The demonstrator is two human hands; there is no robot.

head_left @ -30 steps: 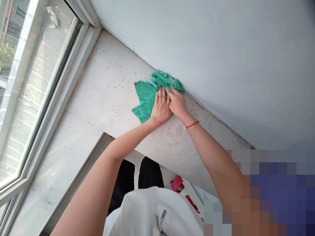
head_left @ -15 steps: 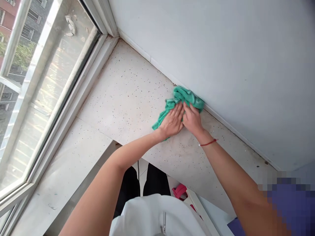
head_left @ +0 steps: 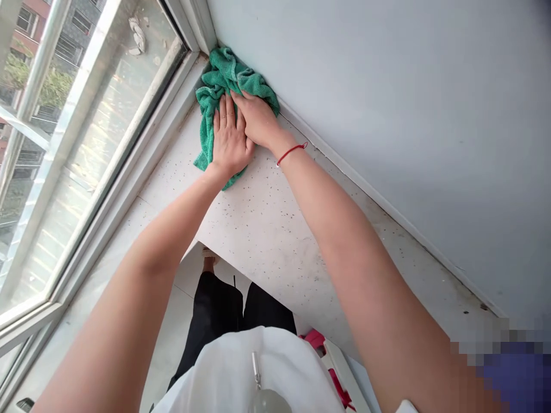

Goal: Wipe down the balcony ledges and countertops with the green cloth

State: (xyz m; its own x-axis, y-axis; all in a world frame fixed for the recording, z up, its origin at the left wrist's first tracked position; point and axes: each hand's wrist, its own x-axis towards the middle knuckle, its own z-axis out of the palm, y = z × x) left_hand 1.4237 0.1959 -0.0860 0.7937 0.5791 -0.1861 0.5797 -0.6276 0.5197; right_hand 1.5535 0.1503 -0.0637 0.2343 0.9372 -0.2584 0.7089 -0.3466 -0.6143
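A crumpled green cloth point(head_left: 224, 74) lies bunched in the corner of the speckled sill, touching the wall's base strip and reaching the window frame. On it my left hand point(head_left: 231, 140) presses flat, fingers stretched out toward the corner. Right beside it, my right hand point(head_left: 257, 119) has its fingers curled into the cloth near the wall side; the fingertips are partly hidden in the folds. A thin red string bracelet point(head_left: 290, 154) circles my right wrist.
The speckled sill point(head_left: 267, 229) runs along the pale wall point(head_left: 379, 103) to the lower right. On the left stands a window with a white frame point(head_left: 129, 166). Below the sill's edge are my black trousers point(head_left: 217, 301) and a pink item point(head_left: 314, 339).
Both hands have slid the green cloth along the wall, up and to the left, from mid-sill into the corner by the window. The arms now reach farther out.
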